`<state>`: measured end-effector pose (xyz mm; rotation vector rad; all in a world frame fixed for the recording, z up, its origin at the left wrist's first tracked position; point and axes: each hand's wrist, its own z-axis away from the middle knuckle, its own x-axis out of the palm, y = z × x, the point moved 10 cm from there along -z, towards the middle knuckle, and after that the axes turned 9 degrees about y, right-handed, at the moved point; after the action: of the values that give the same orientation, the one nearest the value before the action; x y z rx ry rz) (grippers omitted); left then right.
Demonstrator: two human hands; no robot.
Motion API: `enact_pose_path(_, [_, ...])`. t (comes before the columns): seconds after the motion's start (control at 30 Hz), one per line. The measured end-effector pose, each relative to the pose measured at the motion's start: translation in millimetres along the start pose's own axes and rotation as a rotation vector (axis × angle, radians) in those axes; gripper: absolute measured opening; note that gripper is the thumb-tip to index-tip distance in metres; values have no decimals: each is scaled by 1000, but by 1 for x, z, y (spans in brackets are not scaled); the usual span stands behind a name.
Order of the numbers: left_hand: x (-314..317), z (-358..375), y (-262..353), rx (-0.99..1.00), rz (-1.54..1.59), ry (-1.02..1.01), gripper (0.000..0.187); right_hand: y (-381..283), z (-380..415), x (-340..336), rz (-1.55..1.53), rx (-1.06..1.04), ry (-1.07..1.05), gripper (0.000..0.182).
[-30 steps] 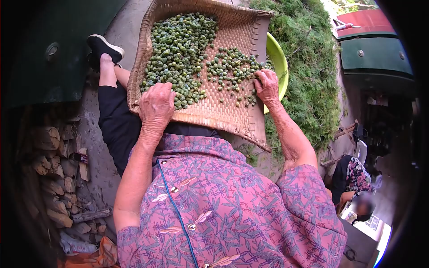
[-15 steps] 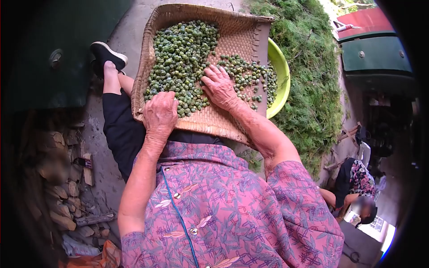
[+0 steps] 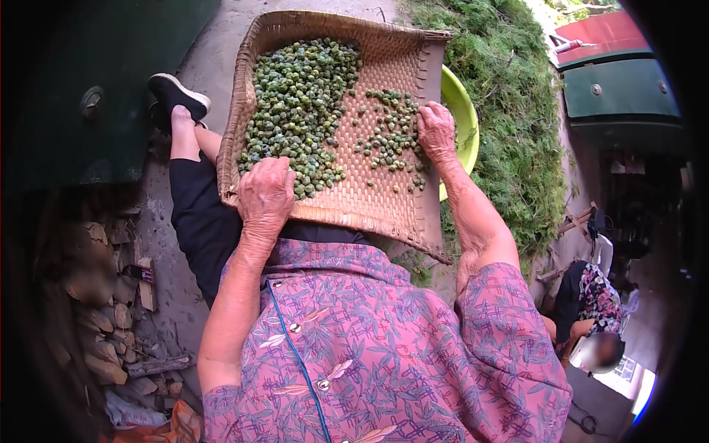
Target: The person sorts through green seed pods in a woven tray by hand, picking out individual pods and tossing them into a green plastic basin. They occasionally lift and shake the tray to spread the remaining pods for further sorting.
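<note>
A shallow woven winnowing basket (image 3: 384,203) rests at lap height, its flat open lip on the right. Small green knobbly fruits or cones (image 3: 303,96) are heaped in its left half, with a thinner scatter (image 3: 388,140) toward the lip. My left hand (image 3: 266,193) is closed over the near left rim. Beside the lip, my right hand (image 3: 437,133) has curled fingers at the edge of the scatter; whether anything is inside them is hidden. A yellow-green basin (image 3: 465,125) sits under the lip, partly covered by the basket and my right hand.
Cut green branches (image 3: 509,111) lie in a pile beyond the basin. Split firewood (image 3: 107,332) is stacked at lower left, near an orange bag (image 3: 185,424). Another person (image 3: 591,310) sits at lower right. A dark green panel (image 3: 74,96) stands at upper left.
My right hand has moved right from the heap's edge to the basket lip. Fruits near the lip have thinned, and more bare weave shows. My left hand stays on the rim.
</note>
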<state>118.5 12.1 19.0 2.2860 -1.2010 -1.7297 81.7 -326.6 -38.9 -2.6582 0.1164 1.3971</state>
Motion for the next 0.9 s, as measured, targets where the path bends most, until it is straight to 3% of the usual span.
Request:
enact_pose_path(0.17, [0,0,1,2,-8,-3,16,11,-13,-3,259,116,2,18])
enact_pose_path(0.3, [4,1,-1,-18,-33,-38,16,-59,-37,29,-104,25,-16,27])
enact_pose_path(0.43, [5,0,-3,-43,-51,-86,21,-106,-37,69,-25,-157,-109,29])
enact_pose_path(0.57, [3,0,-2,-15,-36,-49,17,-80,-37,60,-79,-90,-205,23])
enact_pose_path(0.7, [3,1,-2,5,-32,-20,17,-45,-25,26,-116,-92,-130,22])
enact_pose_path(0.9, [2,0,-1,-15,-14,-42,16,11,2,-14,-35,84,-121,24])
